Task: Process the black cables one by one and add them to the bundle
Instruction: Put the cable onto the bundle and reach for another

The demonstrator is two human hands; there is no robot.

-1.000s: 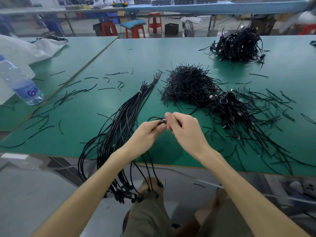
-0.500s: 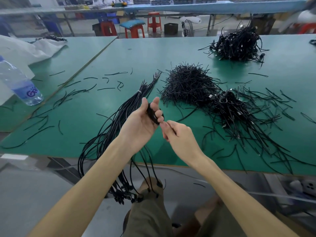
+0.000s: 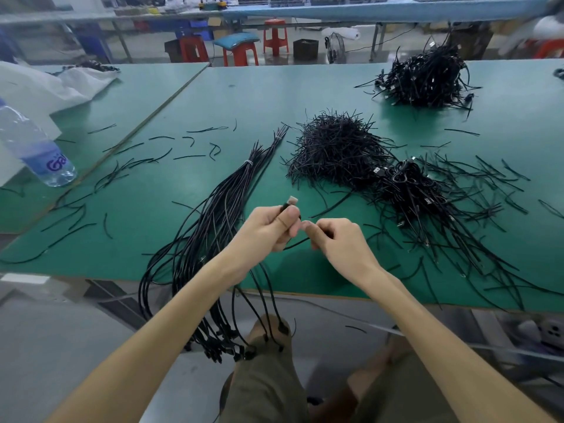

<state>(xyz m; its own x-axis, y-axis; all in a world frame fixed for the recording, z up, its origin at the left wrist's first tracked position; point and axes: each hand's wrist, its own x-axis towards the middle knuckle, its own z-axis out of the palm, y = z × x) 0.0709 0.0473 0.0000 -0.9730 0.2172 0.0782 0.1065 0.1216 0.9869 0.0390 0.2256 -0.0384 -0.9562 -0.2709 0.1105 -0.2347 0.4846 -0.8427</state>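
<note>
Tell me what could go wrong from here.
The bundle droops far off the table edge; its weight might pull it to the floor. The cable in your left hand dangles beside those hanging ends and could tangle. The black strand your right hand pinches could get lost in the scrap pile.

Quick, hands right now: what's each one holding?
Left hand: gripping a black cable just behind its plug.
Right hand: pinching a thin black strand, maybe the same cable.
</note>
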